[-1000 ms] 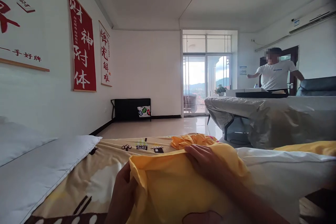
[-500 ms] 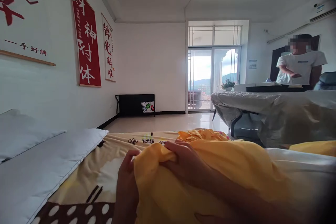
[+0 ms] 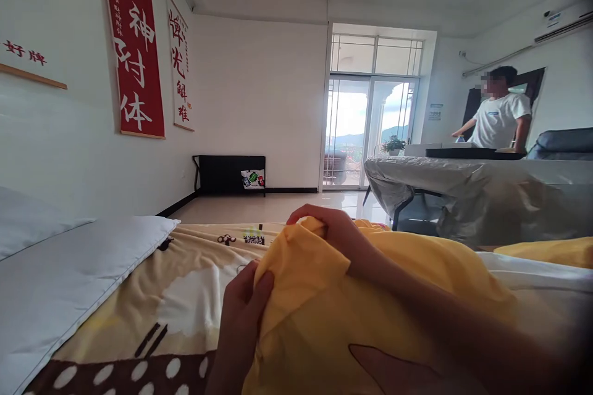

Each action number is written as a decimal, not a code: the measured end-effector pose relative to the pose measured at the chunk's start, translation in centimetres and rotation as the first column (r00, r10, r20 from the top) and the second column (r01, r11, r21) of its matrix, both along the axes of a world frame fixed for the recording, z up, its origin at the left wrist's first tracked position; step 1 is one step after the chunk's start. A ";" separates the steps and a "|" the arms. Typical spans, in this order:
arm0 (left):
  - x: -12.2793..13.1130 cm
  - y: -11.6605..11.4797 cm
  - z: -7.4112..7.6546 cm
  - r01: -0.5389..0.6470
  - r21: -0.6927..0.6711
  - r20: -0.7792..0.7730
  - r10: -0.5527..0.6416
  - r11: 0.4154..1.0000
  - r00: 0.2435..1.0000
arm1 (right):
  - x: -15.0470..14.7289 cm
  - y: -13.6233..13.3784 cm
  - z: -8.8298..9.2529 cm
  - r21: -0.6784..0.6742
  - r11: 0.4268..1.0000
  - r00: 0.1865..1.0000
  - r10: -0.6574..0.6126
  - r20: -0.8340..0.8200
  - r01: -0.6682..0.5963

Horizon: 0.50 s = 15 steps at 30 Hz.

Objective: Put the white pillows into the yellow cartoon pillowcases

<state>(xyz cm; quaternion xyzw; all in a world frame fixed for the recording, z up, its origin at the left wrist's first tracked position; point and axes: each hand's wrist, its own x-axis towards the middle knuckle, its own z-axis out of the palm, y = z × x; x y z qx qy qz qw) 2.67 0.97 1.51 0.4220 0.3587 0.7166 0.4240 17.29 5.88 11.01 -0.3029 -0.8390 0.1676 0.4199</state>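
Observation:
My left hand (image 3: pixel 241 308) is closed on the left edge of a large yellow cloth (image 3: pixel 301 308), its thumb lying over the fabric. Higher up and further right, my right hand (image 3: pixel 334 229) grips the cloth's upper edge, where a folded corner hangs over; some of its fingertips are hidden behind the fabric. More of the yellow cloth spreads to the right under my right forearm. Beneath it lies a patterned beige and brown blanket (image 3: pixel 194 302). White fabric (image 3: pixel 542 278) shows at the right beside the yellow folds.
Two white pillows (image 3: pixel 88 278) lie at the left. Beyond the bed, a table wrapped in plastic (image 3: pixel 463 179) carries a black tray (image 3: pixel 461 152). A person in a white shirt (image 3: pixel 500 117) stands behind it. A black folded frame (image 3: pixel 227 174) leans against the far wall.
My right hand has risen with the cloth's edge, and a folded corner now hangs from it. My left hand has moved slightly right. The view shifted, and the person behind the table turned.

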 end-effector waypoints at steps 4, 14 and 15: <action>-0.2 -0.4 0.1 0.154 -0.027 0.173 -0.147 0.988 0.974 | 1.3 0.9 0.2 -0.132 0.984 0.980 -0.095 0.174 0.119; -0.8 -1.5 0.6 0.301 0.085 0.217 -0.313 0.950 0.925 | 1.1 -2.0 0.6 -0.450 0.827 0.938 0.252 -0.239 -0.337; -0.8 -1.6 0.7 0.294 0.084 0.222 -0.305 0.952 0.926 | 1.3 -2.3 0.6 -0.455 0.810 0.928 0.292 -0.234 -0.369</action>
